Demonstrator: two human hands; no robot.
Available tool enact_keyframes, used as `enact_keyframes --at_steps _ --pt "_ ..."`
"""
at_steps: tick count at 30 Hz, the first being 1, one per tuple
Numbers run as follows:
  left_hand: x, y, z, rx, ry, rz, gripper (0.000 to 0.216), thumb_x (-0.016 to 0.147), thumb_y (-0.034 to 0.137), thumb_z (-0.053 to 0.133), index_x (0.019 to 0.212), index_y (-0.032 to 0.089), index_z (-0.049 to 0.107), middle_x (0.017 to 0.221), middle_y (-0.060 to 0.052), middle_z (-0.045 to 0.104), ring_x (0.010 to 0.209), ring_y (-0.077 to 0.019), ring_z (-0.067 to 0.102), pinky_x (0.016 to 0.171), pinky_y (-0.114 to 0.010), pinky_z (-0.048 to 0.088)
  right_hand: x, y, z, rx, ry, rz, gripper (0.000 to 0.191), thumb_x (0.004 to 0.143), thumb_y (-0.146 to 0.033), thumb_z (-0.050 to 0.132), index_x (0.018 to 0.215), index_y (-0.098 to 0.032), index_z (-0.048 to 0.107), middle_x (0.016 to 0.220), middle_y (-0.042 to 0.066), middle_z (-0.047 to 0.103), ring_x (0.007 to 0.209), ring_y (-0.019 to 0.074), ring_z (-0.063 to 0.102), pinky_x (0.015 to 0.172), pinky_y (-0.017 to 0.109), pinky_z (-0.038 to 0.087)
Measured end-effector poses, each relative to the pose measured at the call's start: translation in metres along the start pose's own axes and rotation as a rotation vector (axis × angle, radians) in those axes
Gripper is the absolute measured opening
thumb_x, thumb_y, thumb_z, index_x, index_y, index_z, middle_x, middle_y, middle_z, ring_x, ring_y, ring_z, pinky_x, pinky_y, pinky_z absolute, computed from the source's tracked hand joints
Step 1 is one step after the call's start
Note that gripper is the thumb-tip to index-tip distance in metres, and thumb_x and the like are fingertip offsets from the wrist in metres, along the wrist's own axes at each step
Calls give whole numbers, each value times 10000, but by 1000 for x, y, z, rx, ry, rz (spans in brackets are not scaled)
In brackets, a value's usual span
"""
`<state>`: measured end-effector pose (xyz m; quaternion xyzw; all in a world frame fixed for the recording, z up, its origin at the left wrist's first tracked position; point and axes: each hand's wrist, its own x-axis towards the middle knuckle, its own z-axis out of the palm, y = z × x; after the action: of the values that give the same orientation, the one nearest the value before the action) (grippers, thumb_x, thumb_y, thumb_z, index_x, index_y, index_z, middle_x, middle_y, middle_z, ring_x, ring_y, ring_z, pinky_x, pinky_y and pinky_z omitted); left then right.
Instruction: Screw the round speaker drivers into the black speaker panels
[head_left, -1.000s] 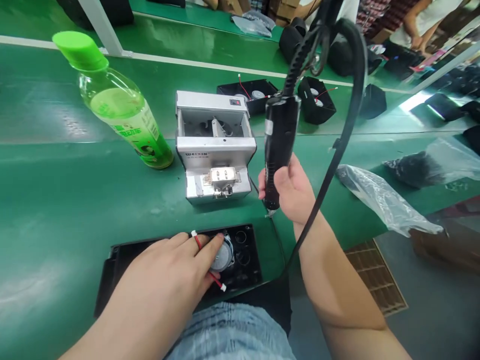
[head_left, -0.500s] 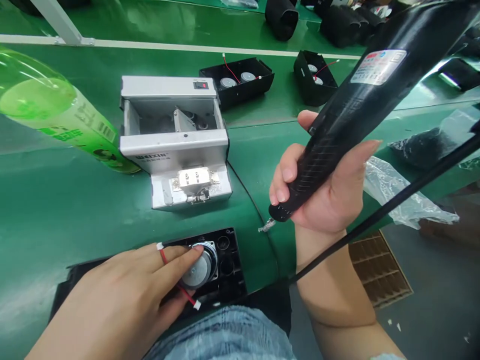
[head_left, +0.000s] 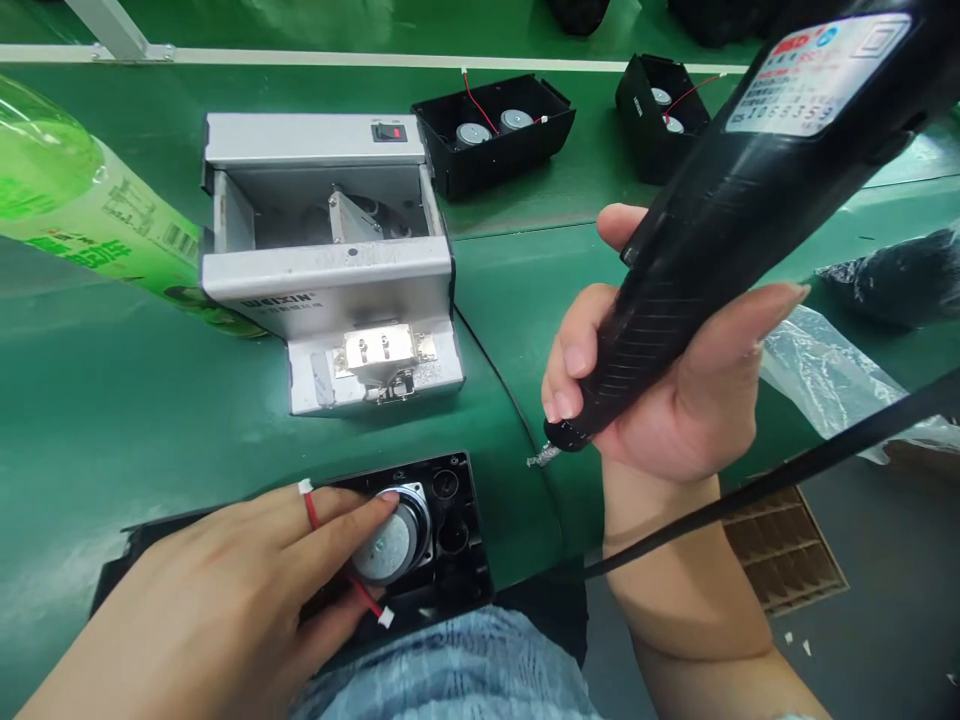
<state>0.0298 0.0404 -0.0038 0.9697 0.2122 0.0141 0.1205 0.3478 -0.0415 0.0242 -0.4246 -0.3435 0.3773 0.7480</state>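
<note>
My right hand [head_left: 679, 385] is wrapped round a black electric screwdriver [head_left: 660, 290], its bit pointing down and left. A small silvery clump, too fine to make out, clings to the bit tip. Down at the front edge, my left hand [head_left: 247, 585] closes over a round metal-backed speaker [head_left: 390, 547], one fingertip on its rim. The speaker sits inside a black plastic housing [head_left: 474, 560], close against my clothes. A red lead [head_left: 367, 598] with a white plug shows beneath my fingers, and another white plug [head_left: 305, 487] stands up behind them.
A grey screw feeder [head_left: 326, 268] stands behind the housing, with a green bottle [head_left: 112, 220] leaning at its left. Two black housings with speakers [head_left: 495, 150] [head_left: 660, 120] lie farther back. Clear plastic bags [head_left: 847, 375] are at right; a black cable [head_left: 787, 485] crosses my right forearm.
The view has shifted slightly, so the feeder and far housings appear higher and larger. Both hands keep their holds; the screwdriver remains raised beside the housing.
</note>
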Motion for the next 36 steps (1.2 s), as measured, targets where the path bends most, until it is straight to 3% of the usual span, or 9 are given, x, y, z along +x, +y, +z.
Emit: enact_keyframes --at_steps 6,11,16,20,24,28,32,36 --pt "2 6 3 60 29 32 504 956 300 642 1453 350 702 1245 -28 835 1030 -304 806 836 -438 626 -1 0 2 -5 3 14 551 988 -691 697 1338 -266 686 731 -35 703 470 165 611 378 304 460" --pt "17 13 -9 56 22 110 418 918 239 621 1289 242 814 1120 -67 864 888 -294 827 729 -435 674 1 -4 12 -19 81 33 567 930 -728 753 1269 -275 723 661 -45 684 426 174 596 343 311 438" --pt "24 22 -14 78 -43 97 491 821 161 756 1304 208 831 1096 -92 874 896 -334 841 721 -477 725 1 -6 27 -140 166 -135 676 926 -865 620 1189 -251 723 647 -43 636 431 167 611 353 301 481" --pt "20 28 -8 52 -137 26 524 887 171 787 1407 234 789 1205 -114 862 1020 -350 838 847 -516 733 2 -26 57 -175 197 -217 629 966 -864 545 1098 -274 719 622 -39 607 407 155 568 330 289 417" --pt "17 32 -5 23 -197 -13 543 966 180 737 1509 198 715 1300 -160 826 1137 -377 809 933 -555 710 12 -48 101 -164 162 -196 626 862 -932 616 968 -316 650 527 -56 609 371 196 546 310 339 401" --pt "17 32 -8 -37 -218 -31 514 1016 208 693 1531 204 686 1271 -147 817 1115 -356 797 917 -539 700 25 -40 132 -128 22 -257 645 766 -949 700 876 -318 625 501 -64 603 373 183 532 364 341 445" --pt "13 28 -5 -114 -170 -44 374 1030 250 696 1399 220 751 1145 -105 816 1037 -331 784 872 -510 686 32 -8 135 -142 -170 -349 669 745 -959 713 911 -311 715 565 -43 663 401 193 555 383 350 467" --pt "10 27 3 -153 -87 -45 341 1002 315 753 1333 233 769 1106 -96 806 1010 -338 768 839 -501 664 36 9 130 -154 -200 -343 672 738 -939 741 969 -309 728 571 -52 666 388 192 538 378 339 491"
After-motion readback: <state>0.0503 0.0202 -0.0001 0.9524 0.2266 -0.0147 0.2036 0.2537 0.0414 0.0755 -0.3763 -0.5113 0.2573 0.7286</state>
